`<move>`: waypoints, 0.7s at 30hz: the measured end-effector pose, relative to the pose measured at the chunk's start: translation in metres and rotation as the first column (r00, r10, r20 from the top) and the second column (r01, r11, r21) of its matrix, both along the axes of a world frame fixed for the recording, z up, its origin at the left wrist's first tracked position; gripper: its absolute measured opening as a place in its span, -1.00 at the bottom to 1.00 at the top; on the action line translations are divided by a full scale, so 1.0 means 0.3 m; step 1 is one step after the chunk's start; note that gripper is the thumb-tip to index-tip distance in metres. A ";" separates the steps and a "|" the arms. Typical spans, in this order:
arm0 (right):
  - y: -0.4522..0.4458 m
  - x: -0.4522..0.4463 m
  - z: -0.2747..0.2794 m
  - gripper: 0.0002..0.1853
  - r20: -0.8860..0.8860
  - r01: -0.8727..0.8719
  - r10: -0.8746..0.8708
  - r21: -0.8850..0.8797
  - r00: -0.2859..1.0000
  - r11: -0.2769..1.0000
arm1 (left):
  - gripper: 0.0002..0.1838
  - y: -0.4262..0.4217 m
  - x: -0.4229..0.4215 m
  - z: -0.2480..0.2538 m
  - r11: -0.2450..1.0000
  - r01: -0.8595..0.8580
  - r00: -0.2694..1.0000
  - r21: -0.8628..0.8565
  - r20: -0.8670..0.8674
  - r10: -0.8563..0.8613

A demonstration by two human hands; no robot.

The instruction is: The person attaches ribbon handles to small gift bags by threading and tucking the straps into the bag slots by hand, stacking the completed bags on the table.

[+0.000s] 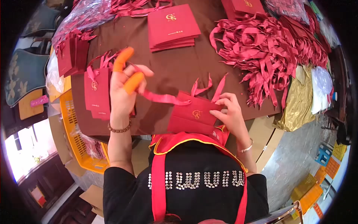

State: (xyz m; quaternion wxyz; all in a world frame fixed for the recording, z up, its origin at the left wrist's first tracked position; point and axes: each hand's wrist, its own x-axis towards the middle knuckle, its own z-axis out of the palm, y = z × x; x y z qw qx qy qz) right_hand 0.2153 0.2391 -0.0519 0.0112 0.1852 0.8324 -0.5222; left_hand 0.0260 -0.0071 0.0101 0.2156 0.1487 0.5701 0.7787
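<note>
My left hand [125,82], with orange finger cots on two fingers and a beaded bracelet at the wrist, is raised over the table and closed on a red ribbon [164,98]. That ribbon stretches down to the front of a small dark red paper bag [190,114] with a gold logo, near the table's front edge. My right hand [229,114] grips the bag's right side, thumb on the front face. Two more ribbon ends [201,89] stand up from the bag's top. The bag's lower part meets my red apron [186,138].
Stacked red bags [173,28] lie at the back of the brown-covered table [149,71]. A heap of red ribbons [257,48] covers the right side. Ribboned bags [97,89] lie on the left, above an orange crate [72,127]. Gold plastic wrapping [298,100] hangs at the right edge.
</note>
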 end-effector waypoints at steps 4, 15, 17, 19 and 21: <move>0.045 0.001 -0.029 -0.77 -0.013 -0.084 0.083 -0.133 0.996 0.988 | -0.61 0.095 0.105 0.007 0.820 0.336 0.940 -0.463 0.104 -0.326; 0.061 -0.013 0.017 -0.72 0.280 -0.095 0.207 -0.365 0.937 0.926 | -0.80 0.263 0.223 -0.192 0.732 0.052 0.736 -0.679 -0.469 -0.488; 0.063 -0.004 -0.012 -0.71 0.251 -0.089 0.188 -0.359 0.950 0.929 | -0.81 0.258 0.213 -0.254 0.747 0.105 0.790 -0.656 -0.402 -0.464; 0.065 -0.001 -0.027 -0.69 0.223 -0.081 0.168 -0.353 0.960 0.932 | -0.74 0.267 0.206 -0.257 0.689 0.168 0.795 -0.706 -0.316 -0.518; 0.066 -0.014 -0.027 -0.70 0.307 0.040 0.129 -0.490 0.943 0.871 | -0.78 0.278 0.206 -0.250 0.740 0.042 0.716 -0.671 -0.496 -0.491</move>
